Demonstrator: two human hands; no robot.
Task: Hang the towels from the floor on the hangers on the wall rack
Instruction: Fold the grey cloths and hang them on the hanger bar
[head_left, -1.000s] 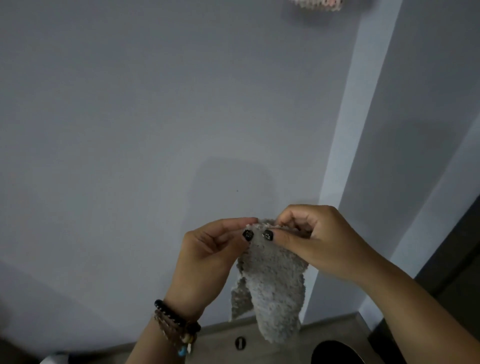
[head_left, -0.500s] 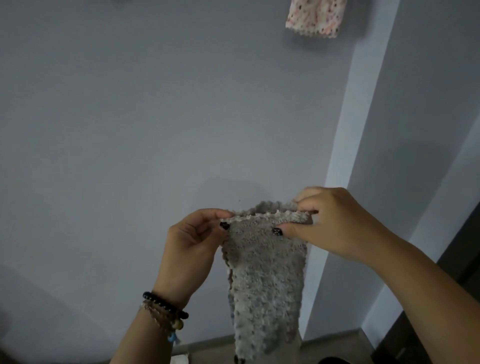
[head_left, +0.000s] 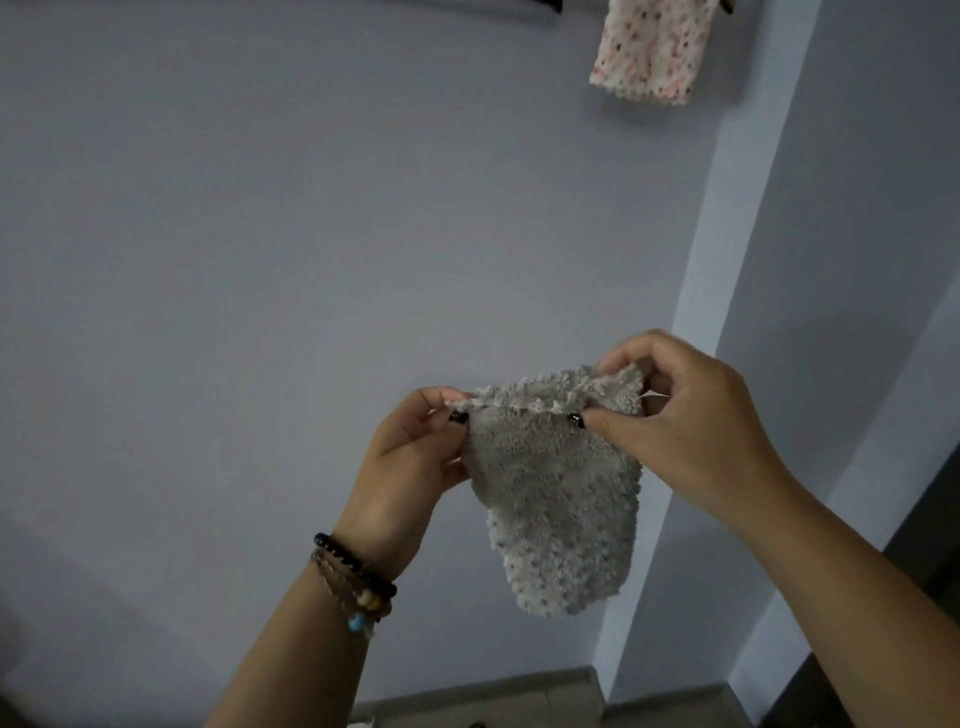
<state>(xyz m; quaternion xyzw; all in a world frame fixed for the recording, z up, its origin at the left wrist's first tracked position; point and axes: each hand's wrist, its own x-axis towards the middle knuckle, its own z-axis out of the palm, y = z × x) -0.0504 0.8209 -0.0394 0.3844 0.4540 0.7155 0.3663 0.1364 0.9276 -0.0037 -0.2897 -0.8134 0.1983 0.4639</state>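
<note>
Pinching grey towel (head_left: 556, 499) top: left grip (head_left: 415, 457), right grip (head_left: 680, 415).

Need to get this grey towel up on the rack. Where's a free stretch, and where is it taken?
Free: the dark rack left of the pink towel, above bare wall. Taken: the top right, where that towel hangs. Both hands, left hand and right hand, pinch the grey towel.

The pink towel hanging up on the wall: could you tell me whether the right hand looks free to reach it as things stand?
Probably not yet. The right hand pinches the grey towel's top edge, as does the left hand. The pink towel hangs well above, with only bare wall between.
</note>
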